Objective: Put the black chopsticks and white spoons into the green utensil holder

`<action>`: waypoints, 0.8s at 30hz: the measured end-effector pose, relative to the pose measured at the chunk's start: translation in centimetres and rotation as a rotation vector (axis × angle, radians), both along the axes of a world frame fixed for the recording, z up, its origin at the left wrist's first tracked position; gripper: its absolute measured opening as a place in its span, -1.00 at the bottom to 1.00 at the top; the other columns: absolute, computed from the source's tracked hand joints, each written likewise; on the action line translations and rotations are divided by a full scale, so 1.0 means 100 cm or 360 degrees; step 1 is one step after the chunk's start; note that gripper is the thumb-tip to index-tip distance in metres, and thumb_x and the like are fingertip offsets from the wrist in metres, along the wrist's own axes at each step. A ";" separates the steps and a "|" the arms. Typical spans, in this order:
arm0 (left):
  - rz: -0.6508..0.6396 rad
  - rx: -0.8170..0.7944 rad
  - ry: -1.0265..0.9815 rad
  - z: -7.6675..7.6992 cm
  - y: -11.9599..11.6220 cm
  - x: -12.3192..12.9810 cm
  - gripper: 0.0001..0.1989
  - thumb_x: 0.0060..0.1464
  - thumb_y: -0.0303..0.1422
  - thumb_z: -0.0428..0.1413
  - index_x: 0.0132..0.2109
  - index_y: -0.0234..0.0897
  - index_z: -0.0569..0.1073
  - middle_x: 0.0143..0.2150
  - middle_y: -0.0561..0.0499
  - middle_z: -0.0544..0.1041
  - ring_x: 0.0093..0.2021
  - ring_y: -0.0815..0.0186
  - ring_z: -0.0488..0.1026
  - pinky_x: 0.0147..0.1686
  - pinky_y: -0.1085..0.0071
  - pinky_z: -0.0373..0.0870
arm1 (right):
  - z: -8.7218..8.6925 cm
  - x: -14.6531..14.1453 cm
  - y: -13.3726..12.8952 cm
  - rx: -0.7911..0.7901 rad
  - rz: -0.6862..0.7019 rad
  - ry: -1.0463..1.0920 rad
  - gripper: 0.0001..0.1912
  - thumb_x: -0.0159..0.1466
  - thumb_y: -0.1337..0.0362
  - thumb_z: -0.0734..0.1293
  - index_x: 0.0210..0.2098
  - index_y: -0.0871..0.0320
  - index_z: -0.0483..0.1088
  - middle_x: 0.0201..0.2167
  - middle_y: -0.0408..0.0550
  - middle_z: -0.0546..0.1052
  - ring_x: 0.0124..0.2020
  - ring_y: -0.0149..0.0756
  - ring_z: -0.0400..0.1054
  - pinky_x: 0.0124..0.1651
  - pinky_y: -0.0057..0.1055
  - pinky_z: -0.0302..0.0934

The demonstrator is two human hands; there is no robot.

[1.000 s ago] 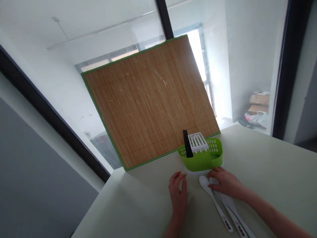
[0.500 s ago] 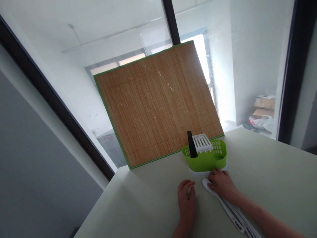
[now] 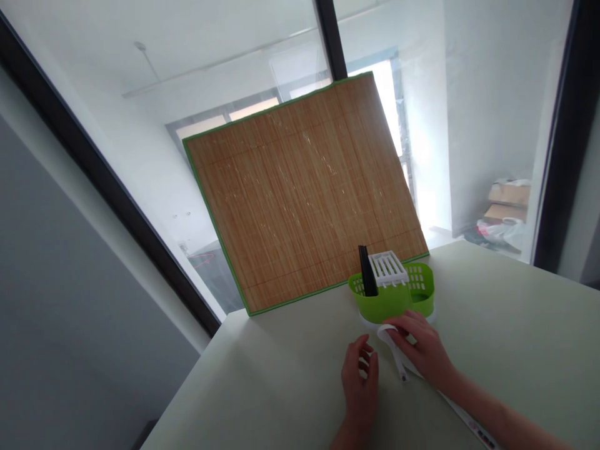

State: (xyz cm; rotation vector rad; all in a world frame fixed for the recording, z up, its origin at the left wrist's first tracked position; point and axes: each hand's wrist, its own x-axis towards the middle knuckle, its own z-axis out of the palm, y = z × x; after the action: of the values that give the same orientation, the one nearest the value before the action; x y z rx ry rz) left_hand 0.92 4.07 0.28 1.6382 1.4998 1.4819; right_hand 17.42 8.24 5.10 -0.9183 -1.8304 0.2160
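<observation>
My right hand (image 3: 424, 347) is closed in a pinch on the bowl end of a white spoon (image 3: 397, 359), whose handle points down toward me. Beneath my right wrist lies another long white utensil (image 3: 469, 420), partly covered by the hand and forearm. To the left, my left hand (image 3: 360, 380) holds nothing; its fingers are loosely curled with a gap to the thumb. Just beyond both hands stands a green utensil basket (image 3: 387, 306) on a white base. Black chopsticks (image 3: 367, 272) lean in its left part, and a white slatted piece (image 3: 388, 269) sits across its middle.
A bamboo mat (image 3: 304, 200) with green edging leans upright against the glass behind the basket. The pale table (image 3: 281, 375) ends at the glass wall. Past the glass, cardboard boxes (image 3: 509, 194) and plastic bags lie on the right.
My right hand has taken hold of one white spoon and lifted its bowl end; its handle has swung left, apart from the other utensil. My left hand's fingers have curled more. The view shifted slightly.
</observation>
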 end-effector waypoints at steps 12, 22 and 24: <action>0.0029 0.0482 0.0363 0.024 -0.006 0.014 -0.83 0.15 -0.40 0.03 -0.11 -0.20 0.43 -0.36 0.05 0.46 -0.45 0.44 0.36 -0.46 0.54 0.34 | -0.012 0.002 -0.009 0.0285 0.0221 0.0008 -0.79 0.34 0.28 0.22 -0.05 0.06 0.37 -0.28 -0.09 0.52 -0.27 -0.26 0.35 -0.13 -0.30 0.20; 0.0379 0.0740 0.0425 0.093 0.016 0.003 -0.90 0.10 -0.36 0.10 -0.34 -0.26 0.46 -0.55 0.15 0.39 -0.57 0.49 0.28 -0.51 0.58 0.23 | -0.015 0.013 -0.007 0.0297 0.0201 -0.0085 -0.80 0.32 0.36 0.21 -0.07 0.11 0.33 -0.39 -0.10 0.46 -0.33 -0.27 0.31 -0.21 -0.33 0.19; 0.0552 0.0780 0.0267 0.122 0.032 -0.002 -0.85 0.10 -0.29 0.11 -0.36 -0.28 0.45 -0.56 0.15 0.38 -0.57 0.49 0.28 -0.51 0.58 0.23 | -0.015 0.016 -0.003 0.0329 0.0139 -0.0268 -0.85 0.32 0.36 0.21 -0.15 0.11 0.36 -0.38 -0.08 0.47 -0.31 -0.25 0.31 -0.23 -0.33 0.18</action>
State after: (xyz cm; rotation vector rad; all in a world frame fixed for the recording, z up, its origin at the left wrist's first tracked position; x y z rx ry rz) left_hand 0.71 7.24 12.50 1.8787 1.6677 2.0759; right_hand 19.04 7.99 3.61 -0.7310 -2.0075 0.0022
